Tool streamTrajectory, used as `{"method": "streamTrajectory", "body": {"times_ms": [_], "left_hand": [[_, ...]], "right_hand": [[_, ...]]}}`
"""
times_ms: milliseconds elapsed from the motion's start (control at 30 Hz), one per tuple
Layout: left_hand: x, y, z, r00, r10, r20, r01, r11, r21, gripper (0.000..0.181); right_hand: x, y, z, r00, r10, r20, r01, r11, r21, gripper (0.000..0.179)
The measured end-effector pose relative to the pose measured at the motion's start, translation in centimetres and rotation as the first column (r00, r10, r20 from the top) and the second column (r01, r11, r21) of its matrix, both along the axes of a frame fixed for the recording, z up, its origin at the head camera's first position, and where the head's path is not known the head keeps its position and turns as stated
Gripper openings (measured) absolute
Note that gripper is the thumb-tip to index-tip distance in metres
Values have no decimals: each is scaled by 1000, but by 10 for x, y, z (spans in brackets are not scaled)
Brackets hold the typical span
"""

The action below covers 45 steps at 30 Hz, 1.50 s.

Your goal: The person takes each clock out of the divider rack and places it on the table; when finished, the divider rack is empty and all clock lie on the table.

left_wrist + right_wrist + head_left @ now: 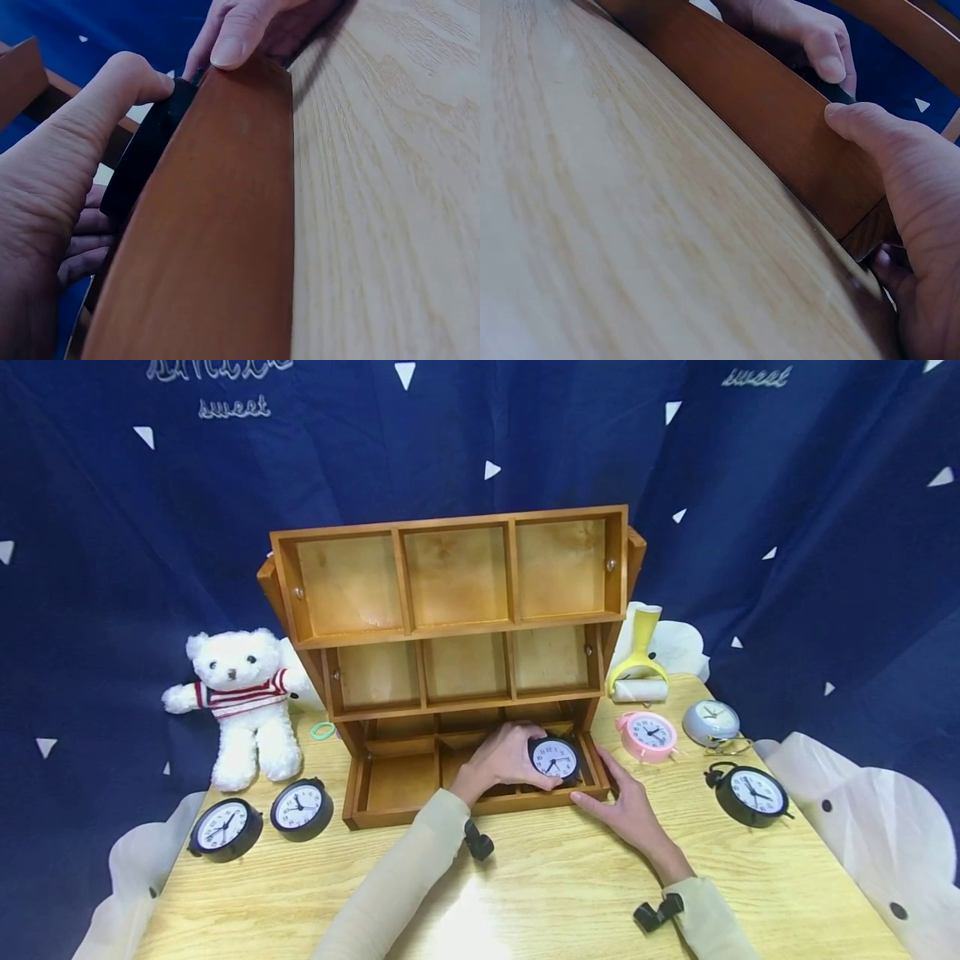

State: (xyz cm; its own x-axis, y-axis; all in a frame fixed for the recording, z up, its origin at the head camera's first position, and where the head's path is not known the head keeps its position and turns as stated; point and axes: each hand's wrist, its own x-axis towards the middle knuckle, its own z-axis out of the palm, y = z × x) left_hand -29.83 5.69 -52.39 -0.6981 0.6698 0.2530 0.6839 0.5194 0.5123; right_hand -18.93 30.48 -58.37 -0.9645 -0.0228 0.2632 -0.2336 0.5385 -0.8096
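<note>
My left hand grips a round black alarm clock with a white face, thumb at its lower edge and fingers round its top. The clock tilts face-up in the lowest tier of a brown wooden tiered rack, at its right end. In the left wrist view, the clock's dark side is just behind the rack's front board. My right hand holds the rack's front right corner. In the right wrist view, its thumb lies on the board's top edge, and the other fingers are partly hidden beyond the corner.
Two black alarm clocks and a white teddy bear are left of the rack. To the right are a pink clock, a grey-blue clock, another black clock and a yellow-handled roller. A green ring lies behind the left clocks.
</note>
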Motion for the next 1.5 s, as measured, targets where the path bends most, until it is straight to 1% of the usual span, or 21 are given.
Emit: {"method": "streamTrajectory", "body": {"times_ms": [133, 267, 333, 500, 733, 800, 1067, 1367, 1500], "left_hand": [[-1, -4, 2, 1000, 7, 13, -7, 1000, 16, 82], [0, -8, 4, 1000, 10, 3, -10, 1000, 27, 82], [1, -10, 6, 1000, -1, -8, 1, 999, 39, 80], [7, -17, 14, 1000, -5, -30, 7, 998, 65, 76], [12, -29, 26, 1000, 14, -16, -13, 995, 95, 79], [14, -33, 28, 1000, 19, -23, -17, 995, 101, 79], [27, -54, 37, 996, 59, -65, -51, 992, 119, 78], [44, -80, 38, 991, 105, -85, -93, 987, 134, 77], [54, -92, 38, 986, 136, -91, -123, 983, 139, 76]], "right_hand": [[0, -1, 0, 1000, -2, 1, 2, 1000, 1, 96], [0, -2, 0, 1000, -4, 5, 4, 1000, -1, 97], [1, -2, 0, 1000, -3, 7, 3, 1000, -3, 97], [2, -3, 1, 1000, 1, 13, -1, 1000, -12, 97], [1, -3, 2, 1000, 11, 15, -11, 1000, -28, 97], [0, -2, 1, 1000, 16, 17, -15, 999, -29, 97], [0, -1, 1, 1000, 12, 20, -11, 1000, -8, 98], [1, 2, 1, 1000, 7, 22, -7, 1000, 3, 97], [1, 2, 0, 1000, 14, 23, -14, 1000, -1, 97]]}}
